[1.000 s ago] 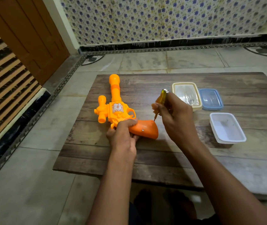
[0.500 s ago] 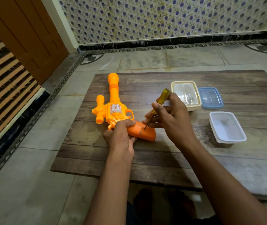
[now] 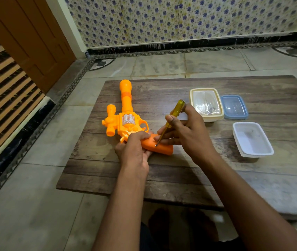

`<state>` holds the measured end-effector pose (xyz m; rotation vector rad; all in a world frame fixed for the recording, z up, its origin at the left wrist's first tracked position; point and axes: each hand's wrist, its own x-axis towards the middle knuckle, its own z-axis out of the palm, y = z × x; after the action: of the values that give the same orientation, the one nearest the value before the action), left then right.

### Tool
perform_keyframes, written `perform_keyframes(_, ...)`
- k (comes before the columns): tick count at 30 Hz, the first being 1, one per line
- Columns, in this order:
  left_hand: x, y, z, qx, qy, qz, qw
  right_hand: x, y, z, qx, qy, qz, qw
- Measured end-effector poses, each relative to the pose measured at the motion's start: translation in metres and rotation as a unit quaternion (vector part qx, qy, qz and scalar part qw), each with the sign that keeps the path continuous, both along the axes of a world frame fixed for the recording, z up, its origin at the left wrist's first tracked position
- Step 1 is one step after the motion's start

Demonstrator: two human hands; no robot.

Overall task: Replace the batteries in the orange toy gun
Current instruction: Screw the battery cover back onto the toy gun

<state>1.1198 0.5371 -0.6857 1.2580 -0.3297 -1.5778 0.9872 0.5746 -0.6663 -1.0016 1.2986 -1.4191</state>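
The orange toy gun (image 3: 126,120) lies flat on the low wooden table (image 3: 198,171), barrel pointing away from me. My left hand (image 3: 135,151) presses down on the gun where the body meets the darker orange grip (image 3: 162,148). My right hand (image 3: 189,131) holds a screwdriver with a clear yellow handle (image 3: 177,108), tilted, its tip resting on a small screw (image 3: 156,145) in the grip.
A cream container with a clear lid (image 3: 206,104) and a blue lid (image 3: 233,106) sit at the back right of the table. A white empty tub (image 3: 252,139) stands nearer on the right. Tiled floor surrounds the table; a wooden door (image 3: 26,33) is at the left.
My right hand has lowered the screwdriver from above the grip until its tip sits on the screw. My left hand has stayed on the gun.
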Motion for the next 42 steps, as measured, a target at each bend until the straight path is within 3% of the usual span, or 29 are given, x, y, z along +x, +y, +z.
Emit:
perform_keyframes(5, 0.001, -0.001, -0.002, 0.003, -0.005, 0.005, 1.0, 0.001, -0.001, -0.003, -0.011, 0.033, -0.002, 0.999)
perform_keyframes(18, -0.002, 0.001, 0.003, 0.022, -0.027, 0.023, 0.999, 0.004, 0.001, 0.004, -0.184, 0.175, -0.037, 0.967)
perform_keyframes(30, -0.001, 0.001, 0.008, 0.037, -0.015, 0.031, 0.999, -0.003, 0.003, 0.003, -0.167, 0.146, -0.014, 0.975)
perform_keyframes(42, -0.003, 0.004, 0.011, 0.033, -0.016, 0.02, 0.999, 0.002, 0.006, 0.007, -0.251, 0.267, -0.012, 0.93)
